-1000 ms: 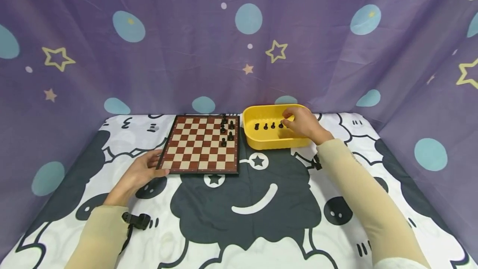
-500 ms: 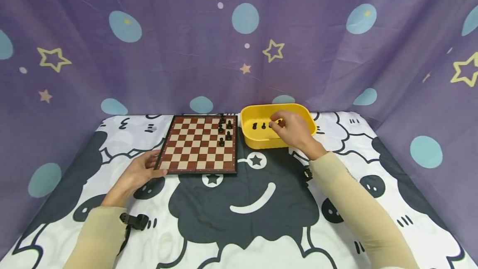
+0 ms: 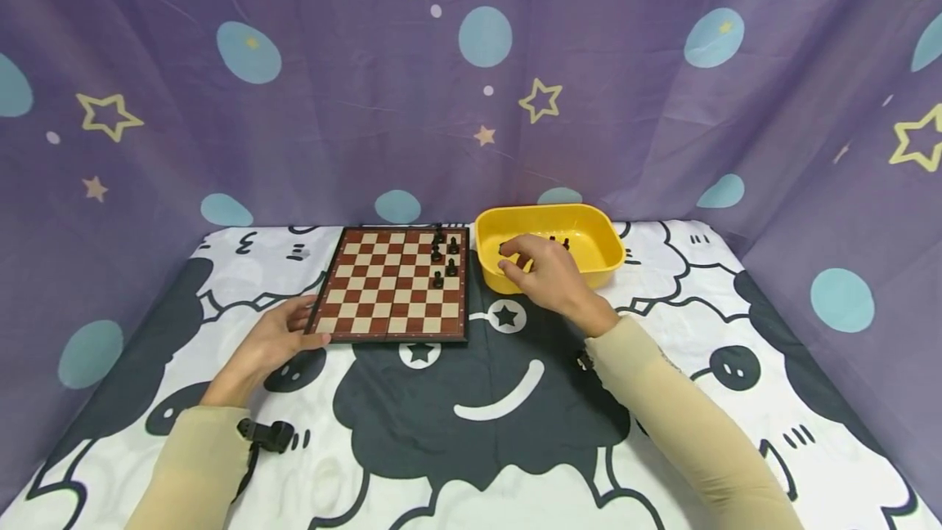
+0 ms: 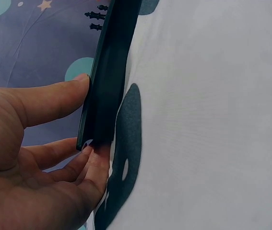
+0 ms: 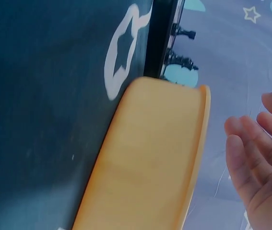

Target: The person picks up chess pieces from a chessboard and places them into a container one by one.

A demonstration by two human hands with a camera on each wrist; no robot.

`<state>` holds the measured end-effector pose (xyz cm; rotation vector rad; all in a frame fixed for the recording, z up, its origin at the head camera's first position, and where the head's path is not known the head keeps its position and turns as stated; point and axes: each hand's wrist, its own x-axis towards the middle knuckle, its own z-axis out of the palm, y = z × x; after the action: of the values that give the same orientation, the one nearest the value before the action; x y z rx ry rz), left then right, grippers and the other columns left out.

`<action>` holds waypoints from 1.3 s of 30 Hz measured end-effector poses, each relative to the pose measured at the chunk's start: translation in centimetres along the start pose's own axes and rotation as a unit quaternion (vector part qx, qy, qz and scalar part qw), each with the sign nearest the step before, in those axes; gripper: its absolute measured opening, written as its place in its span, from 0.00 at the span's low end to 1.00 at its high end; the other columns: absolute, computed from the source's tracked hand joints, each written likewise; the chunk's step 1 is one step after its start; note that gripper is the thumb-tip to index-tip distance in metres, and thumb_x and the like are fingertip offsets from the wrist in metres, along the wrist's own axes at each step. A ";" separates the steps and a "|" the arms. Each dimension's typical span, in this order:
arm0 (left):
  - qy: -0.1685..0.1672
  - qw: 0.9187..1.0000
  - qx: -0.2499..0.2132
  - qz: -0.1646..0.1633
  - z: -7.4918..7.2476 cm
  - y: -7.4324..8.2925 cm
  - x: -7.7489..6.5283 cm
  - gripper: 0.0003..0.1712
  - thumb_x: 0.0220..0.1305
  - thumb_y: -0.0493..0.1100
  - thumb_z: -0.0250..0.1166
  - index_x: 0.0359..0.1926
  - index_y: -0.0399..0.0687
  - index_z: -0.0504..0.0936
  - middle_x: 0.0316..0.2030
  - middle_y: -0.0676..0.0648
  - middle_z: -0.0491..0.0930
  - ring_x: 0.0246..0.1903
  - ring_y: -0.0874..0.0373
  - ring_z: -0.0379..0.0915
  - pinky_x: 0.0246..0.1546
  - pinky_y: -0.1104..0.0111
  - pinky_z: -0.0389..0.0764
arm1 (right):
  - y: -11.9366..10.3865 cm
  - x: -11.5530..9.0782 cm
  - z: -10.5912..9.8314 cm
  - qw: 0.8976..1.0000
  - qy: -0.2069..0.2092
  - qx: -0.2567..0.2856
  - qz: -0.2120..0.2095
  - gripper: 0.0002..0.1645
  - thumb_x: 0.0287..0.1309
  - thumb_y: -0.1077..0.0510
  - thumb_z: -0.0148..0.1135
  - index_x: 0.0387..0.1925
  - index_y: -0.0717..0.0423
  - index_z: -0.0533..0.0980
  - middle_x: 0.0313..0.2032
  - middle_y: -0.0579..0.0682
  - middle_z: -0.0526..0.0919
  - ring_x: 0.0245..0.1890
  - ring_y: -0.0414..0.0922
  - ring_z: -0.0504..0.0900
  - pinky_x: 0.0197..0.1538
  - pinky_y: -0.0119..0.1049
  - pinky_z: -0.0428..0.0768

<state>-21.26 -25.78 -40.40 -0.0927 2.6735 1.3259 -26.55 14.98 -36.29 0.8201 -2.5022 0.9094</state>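
Note:
A brown-and-cream chessboard [image 3: 390,285] lies on the patterned cloth, with several black chess pieces [image 3: 437,254] standing along its right side. My left hand [image 3: 275,342] grips its near left corner; in the left wrist view the thumb is on the dark board edge [image 4: 109,76] and the fingers are at its lower side. Over the front left of a yellow bin [image 3: 596,272] hovers my right hand [image 3: 548,272], fingers bent, thumb apart from the fingertips. The right wrist view shows no piece between the visible fingers [image 5: 241,160].
Inside the bin stand more black pieces [image 3: 566,244], some hidden behind my right hand. The bin sits just right of the board, near the purple curtain [image 3: 353,105] at the back. A sheep-print cloth [image 3: 486,399] covers the table.
My right hand has moved left and toward me over the bin, uncovering pieces at its right and covering others. The left hand stays at the board's corner.

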 end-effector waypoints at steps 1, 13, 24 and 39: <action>-0.001 1.000 0.001 -0.001 0.0 0.0 0.0 0.50 0.54 0.38 0.70 0.72 0.33 0.51 0.60 0.28 0.64 0.57 0.36 0.64 0.55 0.48 0.70 | -0.2 0.0 0.1 1.000 -0.002 0.001 -0.002 0.14 0.57 0.55 0.65 0.43 0.57 0.82 0.41 0.50 0.84 0.32 0.45 0.81 0.35 0.38 0.79; -0.006 1.000 -0.004 0.002 -0.1 0.0 0.1 0.50 0.54 0.38 0.71 0.71 0.33 0.53 0.60 0.29 0.65 0.58 0.36 0.64 0.55 0.47 0.70 | -2.0 0.4 2.0 1.000 -0.015 0.011 -0.014 0.13 0.58 0.54 0.65 0.44 0.54 0.81 0.41 0.46 0.83 0.31 0.38 0.79 0.34 0.34 0.78; -0.011 1.000 -0.017 0.010 -0.1 -0.2 0.1 0.48 0.54 0.37 0.70 0.71 0.33 0.54 0.59 0.29 0.66 0.57 0.37 0.66 0.53 0.50 0.73 | -3.3 1.0 3.4 0.999 -0.024 0.027 -0.008 0.13 0.57 0.55 0.65 0.44 0.51 0.81 0.42 0.45 0.83 0.30 0.37 0.79 0.32 0.31 0.77; -0.011 1.000 -0.014 0.012 -0.1 0.0 0.0 0.47 0.54 0.37 0.70 0.70 0.32 0.54 0.59 0.28 0.67 0.56 0.37 0.67 0.51 0.52 0.75 | -3.7 1.9 5.6 0.989 -0.097 0.103 0.041 0.21 0.58 0.58 0.65 0.53 0.57 0.76 0.46 0.55 0.82 0.32 0.41 0.79 0.35 0.35 0.78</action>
<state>-21.22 -25.89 -40.34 -0.0492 2.6459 1.3624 -26.42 8.09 -37.71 0.9137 -2.6560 1.1838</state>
